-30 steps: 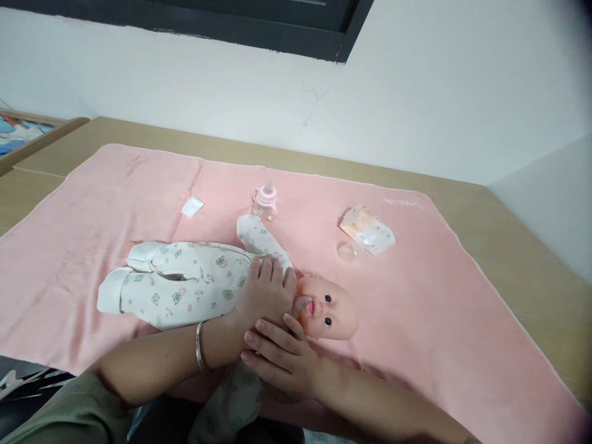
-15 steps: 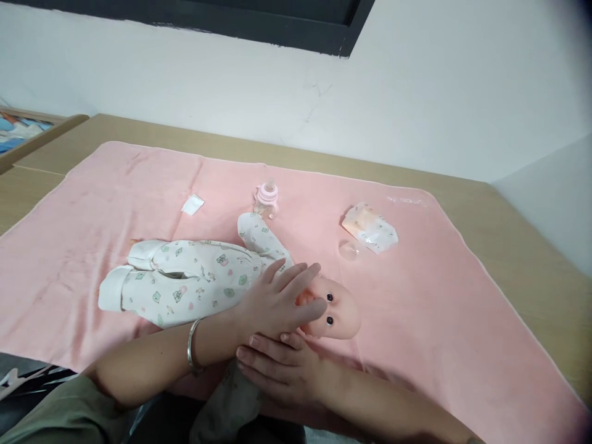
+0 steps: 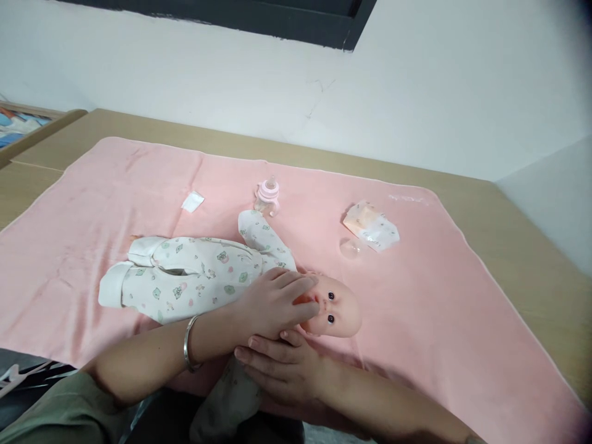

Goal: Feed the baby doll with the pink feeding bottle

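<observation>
I note the doll (image 3: 240, 287) lying on its back at centre frame on the pink blanket (image 3: 439, 296), head toward the right, already dressed in a printed sleepsuit closed over trunk and legs. Dressing therefore reads as done; the work in hand appears to be at the face, and I judge it unfinished. My left hand (image 3: 271, 302) lies over the doll's neck and chin, its fingers (image 3: 300, 287) extended flat against the mouth and cheek, gripping nothing. My right hand (image 3: 282, 364) sits just below it at lower centre, palm down, fingers loosely spread and touching the underside of the head (image 3: 340, 311); I cannot tell whether it holds the pale cloth beneath it. The face itself stands uncovered to the right of the left fingertips. A small feeding bottle (image 3: 267, 196) stands above the doll's raised arm, and a wipes packet (image 3: 372, 225) lies to the upper right, both untouched on the blanket covering the tabletop (image 3: 522, 246).
</observation>
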The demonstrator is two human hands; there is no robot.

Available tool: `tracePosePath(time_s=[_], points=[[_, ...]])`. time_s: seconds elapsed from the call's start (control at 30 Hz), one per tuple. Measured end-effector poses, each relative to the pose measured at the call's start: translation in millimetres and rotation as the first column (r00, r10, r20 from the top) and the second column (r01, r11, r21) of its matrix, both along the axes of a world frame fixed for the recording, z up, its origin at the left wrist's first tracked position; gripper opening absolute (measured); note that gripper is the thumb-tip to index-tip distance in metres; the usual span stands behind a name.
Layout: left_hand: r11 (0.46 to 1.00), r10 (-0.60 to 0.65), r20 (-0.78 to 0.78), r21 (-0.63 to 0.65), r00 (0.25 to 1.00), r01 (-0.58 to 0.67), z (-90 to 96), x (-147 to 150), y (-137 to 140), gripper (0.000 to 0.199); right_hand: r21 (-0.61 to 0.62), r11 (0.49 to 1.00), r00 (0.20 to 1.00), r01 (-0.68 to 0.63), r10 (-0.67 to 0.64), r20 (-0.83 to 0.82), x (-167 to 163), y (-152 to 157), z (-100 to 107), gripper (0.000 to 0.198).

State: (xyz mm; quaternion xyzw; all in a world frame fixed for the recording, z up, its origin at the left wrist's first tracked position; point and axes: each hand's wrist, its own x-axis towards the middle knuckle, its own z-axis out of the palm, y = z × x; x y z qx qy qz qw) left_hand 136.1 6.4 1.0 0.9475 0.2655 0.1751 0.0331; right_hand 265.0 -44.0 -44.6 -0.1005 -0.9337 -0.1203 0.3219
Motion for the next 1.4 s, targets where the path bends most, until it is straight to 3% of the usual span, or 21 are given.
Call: tracePosePath(time_s=[0.37,1.4], points=[[0.999,0.028,-0.018,0.029,0.999,-0.028,-5.7,3.8,-0.5,0.017,-0.012,1.0,0.997,-0.003,0.002,-0.077,-1.3,-0.6,-5.3,0.032],[1.0,0.018,-0.036,0.003,0.999,-0.018,-4.7,3.2,0.4,0.023,-0.009,1.0,0.998,-0.013,0.013,-0.061,-0.4,-0.4,-7.5,0.036]])
